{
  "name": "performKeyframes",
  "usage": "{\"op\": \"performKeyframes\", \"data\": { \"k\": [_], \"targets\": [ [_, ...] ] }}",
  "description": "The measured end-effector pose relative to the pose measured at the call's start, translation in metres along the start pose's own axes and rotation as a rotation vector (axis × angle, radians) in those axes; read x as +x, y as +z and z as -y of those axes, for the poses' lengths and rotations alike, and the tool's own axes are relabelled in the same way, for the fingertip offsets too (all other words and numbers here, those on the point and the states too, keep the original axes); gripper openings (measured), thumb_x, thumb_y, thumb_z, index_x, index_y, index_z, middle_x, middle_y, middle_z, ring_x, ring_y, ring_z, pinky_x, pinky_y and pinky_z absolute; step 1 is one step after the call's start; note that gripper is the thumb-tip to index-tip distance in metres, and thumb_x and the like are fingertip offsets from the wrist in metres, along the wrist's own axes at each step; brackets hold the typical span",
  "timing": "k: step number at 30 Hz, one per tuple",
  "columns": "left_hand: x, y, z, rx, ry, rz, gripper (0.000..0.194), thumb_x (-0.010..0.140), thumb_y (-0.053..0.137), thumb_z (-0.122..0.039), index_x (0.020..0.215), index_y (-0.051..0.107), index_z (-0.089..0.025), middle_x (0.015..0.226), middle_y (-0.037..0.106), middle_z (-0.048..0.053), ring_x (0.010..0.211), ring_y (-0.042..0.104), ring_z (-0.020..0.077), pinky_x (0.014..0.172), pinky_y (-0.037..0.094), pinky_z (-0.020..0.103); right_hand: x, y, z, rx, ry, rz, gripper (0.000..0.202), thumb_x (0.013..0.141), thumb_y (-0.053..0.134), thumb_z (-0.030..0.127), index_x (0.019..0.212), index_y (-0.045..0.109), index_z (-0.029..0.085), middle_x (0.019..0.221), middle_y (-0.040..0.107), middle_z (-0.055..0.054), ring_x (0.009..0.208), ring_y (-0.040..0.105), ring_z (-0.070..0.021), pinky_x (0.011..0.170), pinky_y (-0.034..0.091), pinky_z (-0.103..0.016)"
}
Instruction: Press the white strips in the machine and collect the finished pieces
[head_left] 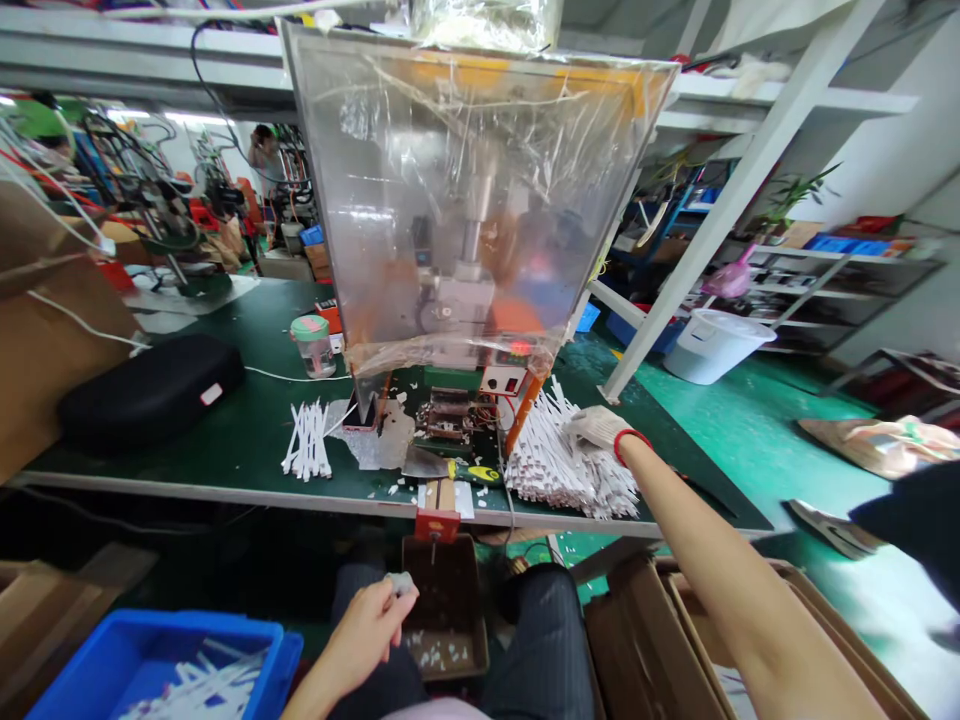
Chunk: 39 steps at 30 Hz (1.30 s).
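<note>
My right hand (600, 428), in a white knitted glove with a red cuff, rests on a large pile of thin white strips (551, 460) at the right of the bench; its fingertips are hard to make out against them. Low in front of my lap, my bare left hand (367, 625) is closed, with a small greyish piece (401, 583) between thumb and fingers. A smaller bundle of white strips (307, 440) lies left of the machine (457, 310), which stands behind a clear plastic shield. A scraper with a yellow and black handle (476, 473) lies by the front edge.
A black case (154, 385) and a jar with a green lid (315, 350) stand on the left. Below are a blue bin (169, 630) holding white strips, a brown tray (450, 655) with scraps, and cardboard boxes (645, 635). A person's shoe (832, 528) shows at right.
</note>
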<state>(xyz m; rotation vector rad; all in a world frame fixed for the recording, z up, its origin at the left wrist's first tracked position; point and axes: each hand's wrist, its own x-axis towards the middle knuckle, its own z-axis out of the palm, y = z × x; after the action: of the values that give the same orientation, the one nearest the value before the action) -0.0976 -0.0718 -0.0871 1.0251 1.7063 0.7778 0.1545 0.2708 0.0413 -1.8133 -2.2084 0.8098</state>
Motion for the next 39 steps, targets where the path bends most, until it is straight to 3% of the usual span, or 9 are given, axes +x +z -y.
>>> {"op": "performKeyframes", "data": {
  "k": [4, 8, 10, 13, 17, 19, 25, 29, 39],
  "targets": [
    [0.001, 0.003, -0.009, -0.056, 0.010, 0.045, 0.062, 0.075, 0.042, -0.070, 0.088, 0.061, -0.013, 0.054, 0.053, -0.003, 0.041, 0.044, 0.0092, 0.046, 0.031, 0.023, -0.011, -0.021, 0.005, 0.024, -0.044, -0.047, 0.027, 0.083, 0.056, 0.031, 0.061, 0.060, 0.014, 0.050, 0.055, -0.002, 0.047, 0.051, -0.0121, 0.052, 0.039, -0.025],
    [0.004, 0.008, -0.033, -0.226, 0.038, 0.195, 0.057, 0.078, 0.047, -0.064, 0.099, 0.060, -0.012, 0.055, 0.053, -0.003, 0.041, 0.045, 0.0084, 0.043, 0.033, 0.020, -0.045, -0.028, 0.029, 0.220, -0.118, -0.149, 0.031, 0.081, 0.057, 0.045, 0.071, 0.061, 0.015, 0.059, 0.060, -0.005, 0.054, 0.055, -0.0148, 0.053, 0.043, -0.025],
    [0.006, 0.011, -0.053, -0.303, 0.116, 0.221, 0.054, 0.080, 0.050, -0.059, 0.104, 0.060, -0.012, 0.061, 0.058, -0.001, 0.045, 0.050, 0.0088, 0.045, 0.037, 0.020, -0.072, -0.018, 0.046, 0.415, -0.185, -0.132, 0.036, 0.077, 0.061, 0.051, 0.075, 0.062, 0.015, 0.061, 0.059, -0.004, 0.057, 0.056, -0.0158, 0.053, 0.044, -0.025],
    [0.012, 0.016, -0.088, -0.384, 0.269, 0.181, 0.050, 0.083, 0.053, -0.053, 0.112, 0.058, -0.012, 0.076, 0.066, 0.005, 0.057, 0.059, 0.0101, 0.054, 0.045, 0.021, -0.113, 0.013, 0.074, 0.588, -0.289, 0.054, 0.041, 0.074, 0.065, 0.056, 0.077, 0.063, 0.015, 0.064, 0.060, -0.003, 0.057, 0.055, -0.0144, 0.052, 0.044, -0.024],
    [0.019, 0.021, -0.117, -0.373, 0.334, 0.104, 0.041, 0.082, 0.057, -0.052, 0.085, 0.062, -0.011, 0.081, 0.070, 0.011, 0.064, 0.064, 0.0134, 0.062, 0.050, 0.025, -0.149, 0.055, 0.100, 0.676, -0.233, 0.265, 0.042, 0.072, 0.066, 0.058, 0.076, 0.062, 0.016, 0.063, 0.059, -0.001, 0.054, 0.053, -0.0129, 0.050, 0.044, -0.024],
    [0.019, 0.021, -0.117, -0.410, 0.307, 0.085, 0.046, 0.082, 0.055, -0.056, 0.082, 0.061, -0.010, 0.077, 0.071, 0.012, 0.060, 0.064, 0.0144, 0.059, 0.050, 0.025, -0.152, 0.067, 0.106, 0.713, -0.196, 0.318, 0.042, 0.071, 0.067, 0.058, 0.076, 0.062, 0.017, 0.062, 0.059, -0.001, 0.054, 0.054, -0.0133, 0.050, 0.045, -0.024],
    [0.012, 0.009, -0.097, -0.559, 0.198, 0.230, 0.064, 0.078, 0.056, -0.063, 0.112, 0.059, -0.008, 0.067, 0.069, 0.008, 0.049, 0.063, 0.0139, 0.044, 0.044, 0.020, -0.138, 0.081, 0.111, 0.698, -0.279, 0.266, 0.046, 0.070, 0.066, 0.061, 0.075, 0.063, 0.015, 0.063, 0.061, -0.003, 0.055, 0.053, -0.0132, 0.051, 0.043, -0.023],
    [0.011, 0.001, -0.091, -0.573, 0.152, 0.258, 0.064, 0.075, 0.060, -0.061, 0.110, 0.061, -0.008, 0.055, 0.064, 0.003, 0.040, 0.057, 0.0106, 0.040, 0.040, 0.017, -0.134, 0.090, 0.113, 0.687, -0.282, 0.265, 0.048, 0.070, 0.066, 0.062, 0.075, 0.064, 0.015, 0.060, 0.060, -0.003, 0.053, 0.052, -0.0126, 0.049, 0.042, -0.023],
    [0.020, 0.000, -0.080, -0.634, 0.088, 0.238, 0.065, 0.070, 0.066, -0.059, 0.107, 0.061, -0.007, 0.063, 0.067, 0.005, 0.044, 0.059, 0.0118, 0.044, 0.045, 0.022, -0.130, 0.109, 0.116, 0.711, -0.248, 0.313, 0.047, 0.072, 0.065, 0.061, 0.079, 0.065, 0.014, 0.062, 0.061, -0.002, 0.054, 0.053, -0.0126, 0.049, 0.044, -0.023]
  ]
}}
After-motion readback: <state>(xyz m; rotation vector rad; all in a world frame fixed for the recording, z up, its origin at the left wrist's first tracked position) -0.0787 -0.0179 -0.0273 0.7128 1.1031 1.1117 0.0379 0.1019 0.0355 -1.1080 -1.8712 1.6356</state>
